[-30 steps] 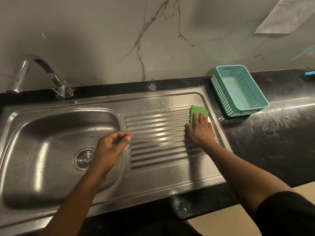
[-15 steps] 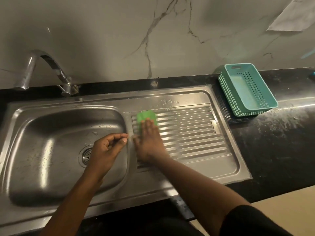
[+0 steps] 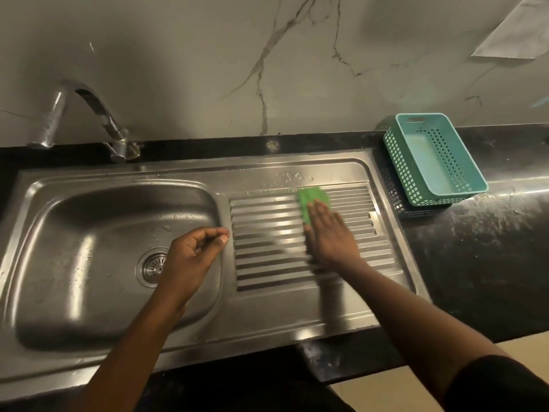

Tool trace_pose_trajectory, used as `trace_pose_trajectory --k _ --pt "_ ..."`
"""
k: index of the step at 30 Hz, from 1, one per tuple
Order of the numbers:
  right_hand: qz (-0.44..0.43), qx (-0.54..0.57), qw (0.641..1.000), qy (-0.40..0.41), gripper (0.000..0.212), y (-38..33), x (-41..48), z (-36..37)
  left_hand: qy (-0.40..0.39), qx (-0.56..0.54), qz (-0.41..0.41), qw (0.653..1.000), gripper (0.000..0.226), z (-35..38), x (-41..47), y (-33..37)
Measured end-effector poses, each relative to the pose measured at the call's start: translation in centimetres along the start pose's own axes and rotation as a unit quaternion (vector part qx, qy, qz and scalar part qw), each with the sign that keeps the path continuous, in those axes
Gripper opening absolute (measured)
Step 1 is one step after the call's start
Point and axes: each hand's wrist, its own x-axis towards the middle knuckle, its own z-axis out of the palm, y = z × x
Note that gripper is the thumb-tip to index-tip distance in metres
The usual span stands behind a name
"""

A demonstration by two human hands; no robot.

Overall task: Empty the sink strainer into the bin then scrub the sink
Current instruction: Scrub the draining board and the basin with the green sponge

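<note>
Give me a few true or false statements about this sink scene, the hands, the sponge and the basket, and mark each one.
1. The right hand presses a green sponge on the ridged drainboard. True.
2. The teal basket sits in the basin. False: it stands on the black counter, right of the sink.
3. The strainer sits in the drain. True, though it is partly behind the left hand.
4. The left hand grips the faucet. False: it is over the basin's right side with fingers curled, apart from the faucet.
</note>
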Motion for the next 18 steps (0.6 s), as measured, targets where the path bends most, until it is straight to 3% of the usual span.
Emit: trace_pose_trajectory --k 5,10,15,18 --pt "0.165 0.032 0.986 -0.008 0.066 7.7 -0.4 -1.8 -0.008 -0.005 -0.005 1.0 0.02 0.2 0.0 0.0" --pt "0.269 0.142 0.952 0.017 0.076 -1.3 0.9 -0.5 -0.012 0.001 -0.005 1.0 0.019 -0.3 0.0 0.0" --pt "0.199 0.155 0.968 0.016 0.089 -14.0 -0.3 1.1 -0.009 0.005 0.002 1.0 0.019 -0.8 0.1 0.1" --pt "0.035 0.092 0.995 -0.031 0.088 -21.6 -1.3 2.4 0.002 -0.009 0.004 1.0 0.02 -0.8 0.1 0.3"
